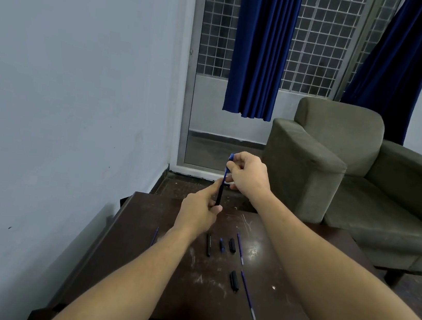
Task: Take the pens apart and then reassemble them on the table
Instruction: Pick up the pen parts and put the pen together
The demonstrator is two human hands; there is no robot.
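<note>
Both hands hold one pen (221, 188) upright above the far end of the dark table (294, 293). My left hand (198, 212) grips its black barrel at the bottom. My right hand (248, 176) pinches the blue upper part near the top. On the table lie loose parts: a black barrel (209, 244), a small blue piece (222, 244), a black piece (232, 244), a blue refill (240, 248), another black piece (234, 280) and a second blue refill (248, 294). A thin blue refill (155, 236) lies near the table's left edge.
A grey-green armchair (339, 164) stands right of the table, close to its far corner. A pale wall (62, 111) runs along the left. Behind are a glass door with a grille (211, 92) and blue curtains (261, 45).
</note>
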